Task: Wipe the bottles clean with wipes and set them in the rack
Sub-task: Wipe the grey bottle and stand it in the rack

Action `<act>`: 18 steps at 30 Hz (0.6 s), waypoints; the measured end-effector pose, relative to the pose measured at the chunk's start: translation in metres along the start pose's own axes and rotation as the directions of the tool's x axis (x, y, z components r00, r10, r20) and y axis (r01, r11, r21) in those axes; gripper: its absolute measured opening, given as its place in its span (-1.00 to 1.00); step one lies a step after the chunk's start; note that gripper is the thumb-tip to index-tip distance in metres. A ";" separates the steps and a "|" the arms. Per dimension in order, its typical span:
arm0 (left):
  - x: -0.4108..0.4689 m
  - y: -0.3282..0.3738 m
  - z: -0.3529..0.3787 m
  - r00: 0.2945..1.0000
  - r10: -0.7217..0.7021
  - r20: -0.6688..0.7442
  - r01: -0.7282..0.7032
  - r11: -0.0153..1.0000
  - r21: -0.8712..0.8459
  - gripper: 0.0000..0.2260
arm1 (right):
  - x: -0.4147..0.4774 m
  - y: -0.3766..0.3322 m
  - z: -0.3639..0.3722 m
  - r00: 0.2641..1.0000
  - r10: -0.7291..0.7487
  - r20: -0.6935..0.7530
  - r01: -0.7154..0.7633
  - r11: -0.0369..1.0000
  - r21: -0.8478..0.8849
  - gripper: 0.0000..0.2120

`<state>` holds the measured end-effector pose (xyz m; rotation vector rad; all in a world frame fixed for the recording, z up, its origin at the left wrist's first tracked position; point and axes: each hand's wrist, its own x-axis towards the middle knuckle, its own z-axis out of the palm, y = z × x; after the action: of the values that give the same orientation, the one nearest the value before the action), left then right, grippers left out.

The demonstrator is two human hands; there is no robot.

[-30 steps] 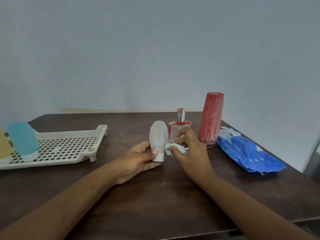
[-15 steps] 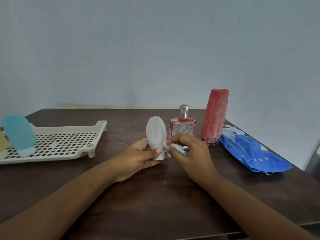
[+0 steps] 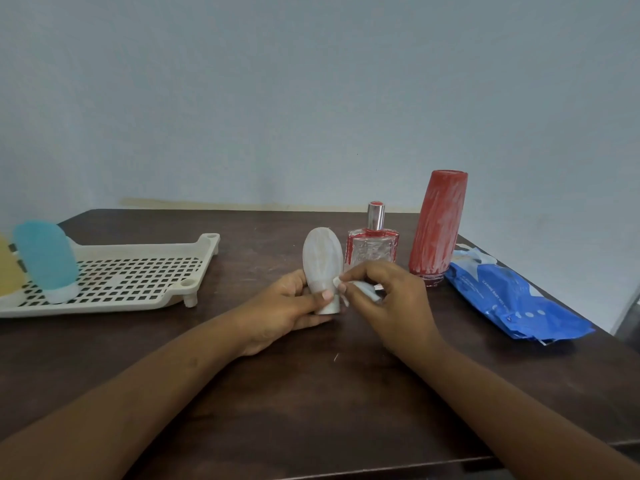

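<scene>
My left hand (image 3: 282,310) grips a small whitish squeeze bottle (image 3: 322,259) near its cap, holding it cap-down just above the table's middle. My right hand (image 3: 388,299) pinches a crumpled white wipe (image 3: 363,289) against the bottle's lower right side. A cream perforated rack (image 3: 138,278) lies at the left, with a blue squeeze bottle (image 3: 45,258) standing in it and a yellow bottle (image 3: 7,268) cut off by the frame edge. Behind my hands stand a clear perfume bottle (image 3: 372,244) with red smears and a tall red smeared bottle (image 3: 438,223).
A blue pack of wet wipes (image 3: 512,299) lies at the right, close to the table's right edge. The dark wooden table (image 3: 311,393) runs back to a pale wall. Its front edge is near the bottom of the view.
My right hand moved the wipe from beside the bottle's cap onto its lower side. The left hand lifted the bottle slightly. My view has shifted a little.
</scene>
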<state>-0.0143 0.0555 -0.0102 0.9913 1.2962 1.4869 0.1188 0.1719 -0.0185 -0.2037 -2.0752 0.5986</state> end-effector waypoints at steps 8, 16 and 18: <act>0.002 -0.004 -0.003 1.000 -0.023 -0.008 0.024 0.997 0.075 -0.61 | 0.003 0.007 0.000 0.996 0.062 -0.058 -0.064 0.998 -0.026 -0.96; 0.000 -0.002 0.000 1.000 -0.012 -0.015 0.013 0.996 0.089 -0.61 | 0.000 0.000 0.000 1.000 -0.014 -0.009 0.013 0.999 -0.044 -0.95; 0.001 -0.002 -0.001 0.999 -0.025 -0.024 0.027 0.994 0.109 -0.60 | 0.003 0.005 -0.001 0.998 0.035 -0.047 -0.037 0.999 -0.031 -0.96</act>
<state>-0.0152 0.0565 -0.0125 1.0267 1.4145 1.4232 0.1177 0.1777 -0.0180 -0.2717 -2.0409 0.5772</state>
